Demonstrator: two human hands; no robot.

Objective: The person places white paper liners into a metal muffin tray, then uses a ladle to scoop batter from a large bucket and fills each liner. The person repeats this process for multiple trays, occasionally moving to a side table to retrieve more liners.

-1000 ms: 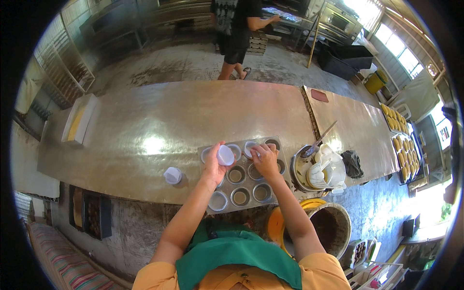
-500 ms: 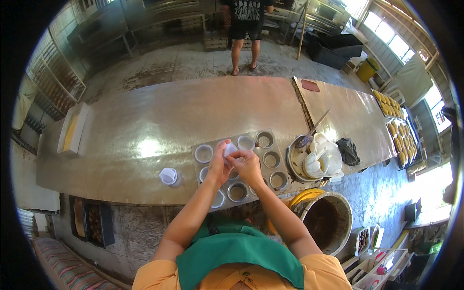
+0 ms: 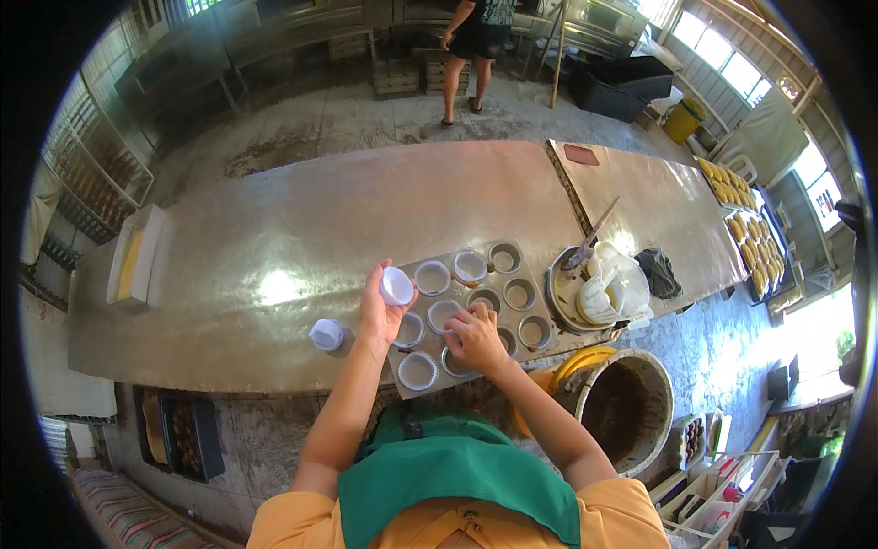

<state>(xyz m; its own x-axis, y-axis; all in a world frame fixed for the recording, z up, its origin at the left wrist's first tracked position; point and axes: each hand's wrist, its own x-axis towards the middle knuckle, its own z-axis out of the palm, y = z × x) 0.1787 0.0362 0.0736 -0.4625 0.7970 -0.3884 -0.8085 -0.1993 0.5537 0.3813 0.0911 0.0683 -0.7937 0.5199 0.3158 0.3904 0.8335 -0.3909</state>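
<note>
My left hand (image 3: 378,314) holds a white fluted paper baking cup (image 3: 396,286), perhaps a stack, above the left edge of a muffin tin (image 3: 501,276). My right hand (image 3: 477,340) is over the middle of the tin, its bent fingers pinched at the rim of a paper cup liner (image 3: 443,314) sitting in a well. Other wells hold white liners, such as a front lined well (image 3: 418,371). Bare metal wells (image 3: 520,294) show on the right side. A white stack of paper cups (image 3: 326,334) stands on the table left of the tin.
Right of the tin are a round pan (image 3: 560,306) with a white pitcher (image 3: 599,302), a spatula (image 3: 593,233) and a black plastic bag (image 3: 658,273). A large bucket (image 3: 654,375) stands by the table's near edge. Trays of bread (image 3: 757,252) sit far right. A person (image 3: 471,69) stands beyond the table.
My hands have parted: the left keeps the paper cup and opens to the left, while the right has moved down to a liner in the tin. The person beyond the table has turned and stepped.
</note>
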